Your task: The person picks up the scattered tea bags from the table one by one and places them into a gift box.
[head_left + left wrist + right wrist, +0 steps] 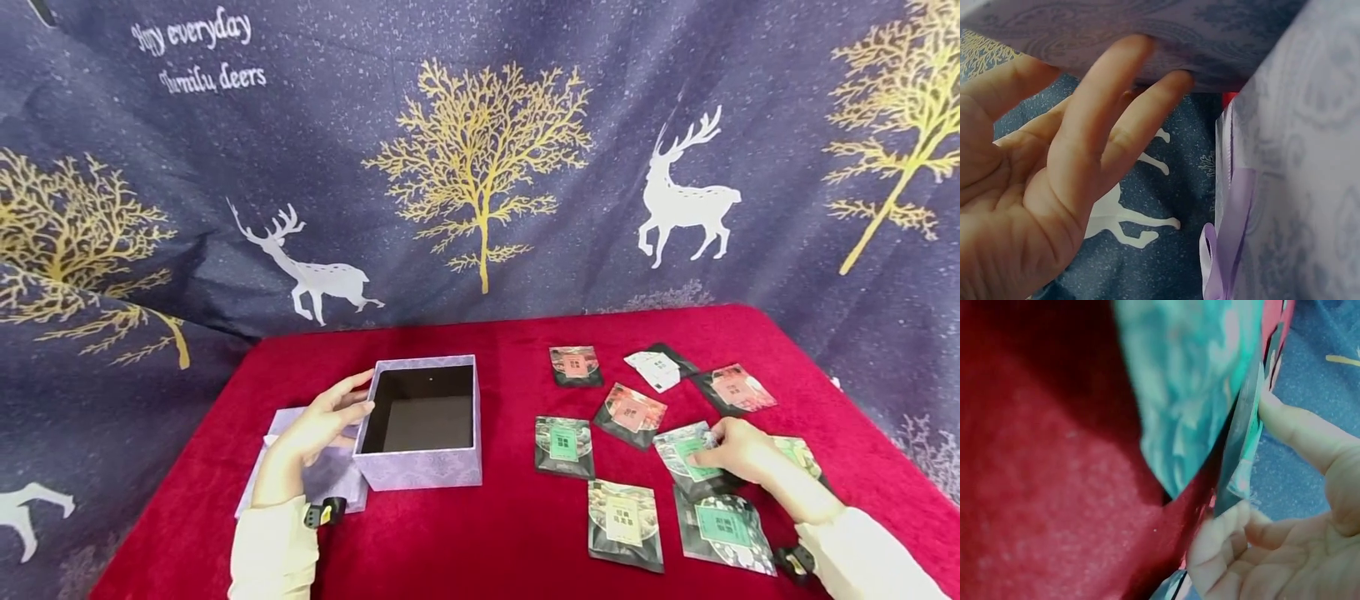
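Right hand (742,454) pinches green-labelled packet (679,451) by right side; packet juts left from grip, roughly square. Lilac box (420,471), top open, well left of packet; left hand (318,427), fingers extended, touches box's left wall, away from packet.

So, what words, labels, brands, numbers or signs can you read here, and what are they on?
"everyday": upper left of the navy backdrop in the head view; the word before it is unclear.
"deers": same backdrop, one line lower; the word before it is unclear.
Yellow-labelled sachet: Chinese characters, too small to read surely.
Other sachets: label characters too small or blurred to read.
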`<state>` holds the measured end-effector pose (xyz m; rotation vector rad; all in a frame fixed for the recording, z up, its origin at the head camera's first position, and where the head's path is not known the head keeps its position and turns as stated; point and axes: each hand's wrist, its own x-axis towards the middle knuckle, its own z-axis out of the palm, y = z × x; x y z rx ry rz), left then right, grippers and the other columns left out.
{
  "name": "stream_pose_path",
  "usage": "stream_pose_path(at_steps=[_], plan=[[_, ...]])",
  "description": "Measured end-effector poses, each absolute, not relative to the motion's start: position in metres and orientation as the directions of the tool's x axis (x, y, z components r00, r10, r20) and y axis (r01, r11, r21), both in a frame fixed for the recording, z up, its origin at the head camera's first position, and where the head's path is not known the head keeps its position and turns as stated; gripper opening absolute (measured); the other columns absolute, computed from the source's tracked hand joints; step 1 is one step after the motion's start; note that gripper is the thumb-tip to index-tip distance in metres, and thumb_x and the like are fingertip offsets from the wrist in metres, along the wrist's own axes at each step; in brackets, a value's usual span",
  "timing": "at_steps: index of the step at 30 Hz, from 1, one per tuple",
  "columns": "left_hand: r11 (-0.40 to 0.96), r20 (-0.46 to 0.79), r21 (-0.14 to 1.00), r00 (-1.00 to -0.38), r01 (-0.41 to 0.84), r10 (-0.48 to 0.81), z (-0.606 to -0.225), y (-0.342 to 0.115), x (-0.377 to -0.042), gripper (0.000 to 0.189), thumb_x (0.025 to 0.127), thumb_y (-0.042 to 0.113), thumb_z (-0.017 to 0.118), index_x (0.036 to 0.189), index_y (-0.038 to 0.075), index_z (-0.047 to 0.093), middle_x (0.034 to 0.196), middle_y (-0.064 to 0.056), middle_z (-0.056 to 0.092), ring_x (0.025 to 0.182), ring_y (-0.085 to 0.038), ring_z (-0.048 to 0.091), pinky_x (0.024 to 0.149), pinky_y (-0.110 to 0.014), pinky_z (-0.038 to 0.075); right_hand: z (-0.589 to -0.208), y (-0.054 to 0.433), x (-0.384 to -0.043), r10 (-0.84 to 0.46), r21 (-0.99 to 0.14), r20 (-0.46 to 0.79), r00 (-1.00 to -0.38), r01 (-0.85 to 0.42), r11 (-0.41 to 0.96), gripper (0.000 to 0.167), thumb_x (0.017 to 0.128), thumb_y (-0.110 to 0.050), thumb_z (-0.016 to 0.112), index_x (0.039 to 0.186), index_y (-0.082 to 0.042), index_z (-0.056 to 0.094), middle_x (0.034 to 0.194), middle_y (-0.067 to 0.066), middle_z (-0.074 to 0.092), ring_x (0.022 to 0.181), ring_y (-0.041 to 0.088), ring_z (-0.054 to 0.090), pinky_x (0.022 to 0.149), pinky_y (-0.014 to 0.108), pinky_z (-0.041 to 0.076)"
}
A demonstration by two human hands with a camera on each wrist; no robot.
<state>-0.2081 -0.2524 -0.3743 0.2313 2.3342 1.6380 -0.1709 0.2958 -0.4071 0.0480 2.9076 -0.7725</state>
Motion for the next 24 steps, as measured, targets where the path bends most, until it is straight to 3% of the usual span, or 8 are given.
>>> stream_pose_path(at_steps=[7, 16, 24], plan=[[0.316, -0.145, 0.947, -0.947, -0.050, 0.285, -0.374, -0.253, -0.209, 0.063, 0.095, 0.013, 0.053, 0.150, 0.007, 0.023, 0.146, -0.032, 0.031, 0.127, -0.048, 0.041, 0.081, -0.052, 0.051, -0.406, 0.301, -0.172, -0.038, -0.605, -0.184, -0.982, 0.083, 0.792, 0.035, 0.075, -0.015, 0.075, 0.086, 0.008, 0.052, 0.072, 0.005, 0.057, 0.065, 0.013, 0.050, 0.058, 0.028, 0.041], [0.308, -0.154, 0.949, -0.954, -0.070, 0.259, -0.378, -0.255, -0.210, 0.064, 0.093, 0.013, 0.057, 0.149, 0.008, 0.028, 0.145, -0.030, 0.036, 0.125, -0.042, 0.046, 0.082, -0.050, 0.051, -0.396, 0.311, -0.168, -0.226, -0.730, -0.149, -0.963, -0.046, 0.681, 0.021, 0.079, 0.001, 0.066, 0.089, 0.015, 0.054, 0.073, 0.007, 0.063, 0.060, 0.002, 0.054, 0.057, 0.023, 0.045], [0.316, -0.156, 0.946, -0.956, -0.072, 0.249, -0.379, -0.257, -0.211, 0.064, 0.092, 0.014, 0.058, 0.149, 0.008, 0.029, 0.144, -0.029, 0.038, 0.125, -0.040, 0.047, 0.084, -0.048, 0.051, -0.379, 0.310, -0.176, -0.259, -0.740, -0.086, -0.962, -0.113, 0.663, 0.020, 0.081, 0.005, 0.062, 0.093, 0.019, 0.053, 0.074, -0.002, 0.061, 0.058, -0.001, 0.050, 0.052, 0.022, 0.044]])
